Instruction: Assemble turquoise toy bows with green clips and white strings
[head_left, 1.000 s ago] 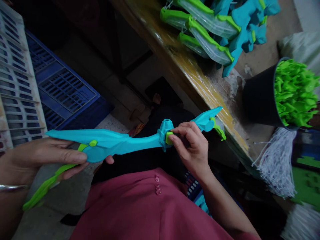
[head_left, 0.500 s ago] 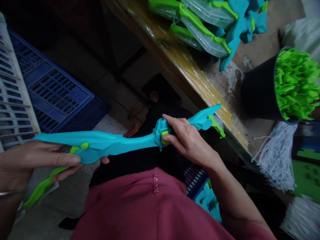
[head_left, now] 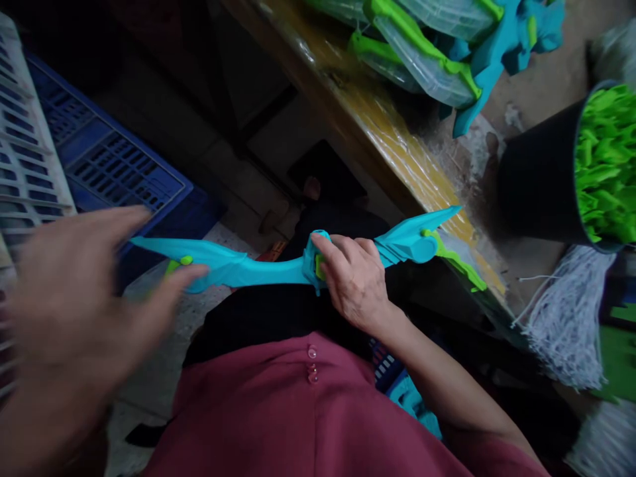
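Note:
A turquoise plastic toy bow [head_left: 271, 273] with lime-green parts lies level across my lap. My right hand [head_left: 355, 278] is closed around its middle grip, fingers beside a green piece [head_left: 318, 266] at the centre. Over the bow's left end is my left hand [head_left: 84, 298], blurred by motion, with the thumb spread away from the fingers. The thumb overlaps the left limb in view; whether it touches is unclear. A green arm [head_left: 460, 262] with a clear plastic sheet hangs off the right limb, near the table edge.
On the wooden table [head_left: 382, 142] lie several turquoise and green toy pieces [head_left: 432, 56] and a black bucket [head_left: 539, 172] full of green parts. White strings [head_left: 566, 318] hang off its edge. Blue crate [head_left: 124, 175] and white crate [head_left: 30, 126] stand left; turquoise pieces [head_left: 415, 404] sit low on the right.
My left hand has let go of the bow's left end and lifted toward the camera. My right hand now wraps further over the grip, and the bow sits slightly further right.

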Motion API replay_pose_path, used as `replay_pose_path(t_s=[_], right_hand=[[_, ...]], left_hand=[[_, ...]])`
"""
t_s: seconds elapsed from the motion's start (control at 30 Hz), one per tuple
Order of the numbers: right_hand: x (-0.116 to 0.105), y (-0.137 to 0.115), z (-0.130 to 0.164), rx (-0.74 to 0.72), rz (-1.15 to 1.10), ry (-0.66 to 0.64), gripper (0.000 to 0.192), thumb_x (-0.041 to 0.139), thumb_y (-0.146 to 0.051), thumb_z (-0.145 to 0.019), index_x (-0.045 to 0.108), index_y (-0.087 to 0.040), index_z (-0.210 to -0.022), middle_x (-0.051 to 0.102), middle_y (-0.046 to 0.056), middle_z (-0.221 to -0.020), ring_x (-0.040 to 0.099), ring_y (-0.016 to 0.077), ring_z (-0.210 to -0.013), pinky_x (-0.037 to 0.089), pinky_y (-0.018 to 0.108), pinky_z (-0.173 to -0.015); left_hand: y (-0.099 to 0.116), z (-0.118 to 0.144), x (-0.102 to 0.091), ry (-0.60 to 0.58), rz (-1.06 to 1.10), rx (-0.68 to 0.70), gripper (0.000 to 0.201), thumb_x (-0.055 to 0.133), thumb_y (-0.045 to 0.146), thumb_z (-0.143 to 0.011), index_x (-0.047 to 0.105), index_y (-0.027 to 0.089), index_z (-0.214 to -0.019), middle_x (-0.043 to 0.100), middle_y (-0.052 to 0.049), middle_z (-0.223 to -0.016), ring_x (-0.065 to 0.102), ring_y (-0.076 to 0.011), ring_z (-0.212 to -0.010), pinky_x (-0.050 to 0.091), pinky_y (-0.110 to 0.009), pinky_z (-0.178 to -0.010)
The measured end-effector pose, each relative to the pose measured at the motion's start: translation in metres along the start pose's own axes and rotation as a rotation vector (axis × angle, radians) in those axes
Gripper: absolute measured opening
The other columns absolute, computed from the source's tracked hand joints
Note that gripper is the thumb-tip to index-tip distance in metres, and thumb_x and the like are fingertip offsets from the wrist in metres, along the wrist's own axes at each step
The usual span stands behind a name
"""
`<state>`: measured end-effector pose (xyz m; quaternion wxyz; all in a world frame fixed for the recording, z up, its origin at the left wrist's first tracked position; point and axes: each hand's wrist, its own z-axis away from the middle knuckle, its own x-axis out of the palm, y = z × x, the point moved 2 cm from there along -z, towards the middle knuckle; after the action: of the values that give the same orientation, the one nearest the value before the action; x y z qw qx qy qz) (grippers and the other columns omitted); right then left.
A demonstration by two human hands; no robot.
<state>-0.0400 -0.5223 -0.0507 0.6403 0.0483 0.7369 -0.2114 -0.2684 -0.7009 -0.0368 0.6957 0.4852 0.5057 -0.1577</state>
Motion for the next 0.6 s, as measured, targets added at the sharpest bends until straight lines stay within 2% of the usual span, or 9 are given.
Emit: replay_pose_path(t_s=[0.07,0.1,0.17,0.27,0.43,0.6], right_hand=[[0.000,-0.001,0.000,0.003,0.003,0.009,0.040,0.036,-0.022,-0.107,0.052,-0.014,-0.143,0.068,0.017,-0.118,0.063,0.0251,-0.102,0.045,0.042,-0.089],[0.000,-0.001,0.000,0.005,0.003,0.019,0.040,0.036,-0.022,-0.107,0.052,-0.013,-0.143,0.068,0.017,-0.117,0.063,0.0252,-0.102,0.045,0.042,-0.089],[0.001,-0.002,0.001,0.011,0.001,0.041,0.040,0.037,-0.022,-0.107,0.052,-0.011,-0.142,0.068,0.018,-0.116,0.063,0.0258,-0.102,0.045,0.042,-0.089],[0.004,-0.003,0.004,0.032,-0.005,0.064,0.042,0.037,-0.022,-0.107,0.050,-0.011,-0.144,0.068,0.017,-0.118,0.064,0.0261,-0.104,0.045,0.043,-0.090],[0.002,-0.004,0.007,0.053,-0.045,0.074,0.046,0.039,-0.022,-0.106,0.041,-0.011,-0.151,0.068,0.016,-0.120,0.064,0.0253,-0.107,0.045,0.042,-0.093],[-0.009,-0.003,0.005,0.070,-0.128,-0.021,0.045,0.040,-0.025,-0.108,0.042,-0.006,-0.149,0.067,0.017,-0.117,0.062,0.0259,-0.107,0.045,0.042,-0.092]], left_hand=[[0.040,-0.002,0.023,-0.021,0.018,0.275,0.060,0.074,0.049,-0.089,0.050,0.021,-0.137,0.060,-0.015,-0.142,0.050,-0.0369,-0.141,0.031,-0.056,-0.123],[0.056,-0.005,0.038,-0.058,0.042,0.343,0.066,0.077,0.051,-0.086,0.049,0.019,-0.136,0.061,-0.018,-0.142,0.051,-0.0376,-0.140,0.028,-0.058,-0.124],[0.077,-0.011,0.063,-0.092,0.089,0.364,0.070,0.083,0.049,-0.081,0.049,0.016,-0.132,0.065,-0.021,-0.136,0.057,-0.0378,-0.133,0.033,-0.057,-0.122],[0.089,-0.016,0.085,-0.095,0.134,0.292,0.062,0.087,0.041,-0.079,0.051,0.017,-0.124,0.071,-0.017,-0.121,0.065,-0.0360,-0.118,0.046,-0.053,-0.110],[0.095,-0.015,0.087,-0.233,0.166,0.196,0.047,0.077,0.026,-0.085,0.050,0.020,-0.124,0.076,-0.010,-0.106,0.071,-0.0320,-0.101,0.052,-0.048,-0.095],[0.105,-0.018,0.081,-0.317,0.111,0.190,0.023,0.067,0.025,-0.090,0.057,0.019,-0.109,0.076,-0.011,-0.097,0.071,-0.0334,-0.093,0.053,-0.047,-0.087]])
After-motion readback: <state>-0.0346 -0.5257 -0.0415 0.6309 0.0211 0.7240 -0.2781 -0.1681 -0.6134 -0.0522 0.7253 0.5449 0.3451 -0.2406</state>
